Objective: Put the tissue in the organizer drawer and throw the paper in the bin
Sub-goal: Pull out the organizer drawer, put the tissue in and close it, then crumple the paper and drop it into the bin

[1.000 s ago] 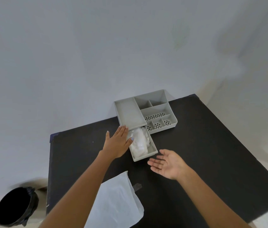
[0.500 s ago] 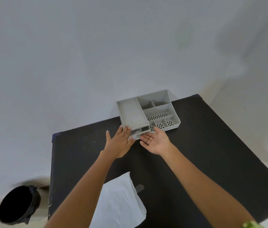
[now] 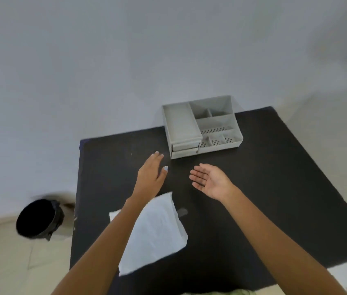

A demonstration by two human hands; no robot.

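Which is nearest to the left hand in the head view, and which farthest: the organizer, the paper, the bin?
From the left hand:
1. Paper, just below the hand, under the forearm.
2. Organizer, ahead and to the right, at the table's back.
3. Bin, on the floor, far left.

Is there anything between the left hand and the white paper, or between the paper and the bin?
Nothing visible. The left hand is open above the black table, just beyond the paper. The bin stands open on the floor off the table's left edge.
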